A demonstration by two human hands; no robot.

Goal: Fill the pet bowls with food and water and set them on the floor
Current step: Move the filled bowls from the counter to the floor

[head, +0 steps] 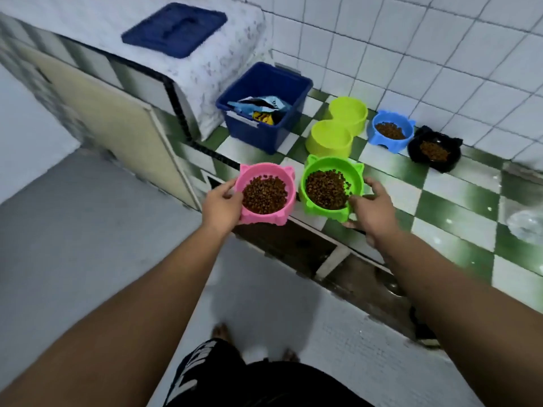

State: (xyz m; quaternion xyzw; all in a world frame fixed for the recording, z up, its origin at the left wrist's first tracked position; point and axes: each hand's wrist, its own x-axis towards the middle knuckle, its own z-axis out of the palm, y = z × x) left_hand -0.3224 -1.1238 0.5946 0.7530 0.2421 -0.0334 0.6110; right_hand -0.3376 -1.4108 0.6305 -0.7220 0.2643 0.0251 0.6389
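My left hand (221, 202) grips the left rim of a pink cat-eared bowl (277, 174) full of brown kibble, held at the counter's front edge. My right hand (370, 205) grips the right rim of a bright green cat-eared bowl (316, 171), also full of kibble, resting at the edge of the green-and-white checkered counter (458, 218). Farther back stand a blue bowl (379, 135) and a black bowl (449, 160), both holding kibble, and an empty lime double bowl (332, 142).
A dark blue bin (276, 136) with pet-food bags stands at the back left of the counter; its lid (176, 29) lies on a raised ledge. A clear plastic item (526, 227) sits at far right. The grey floor (88, 230) and my feet are below.
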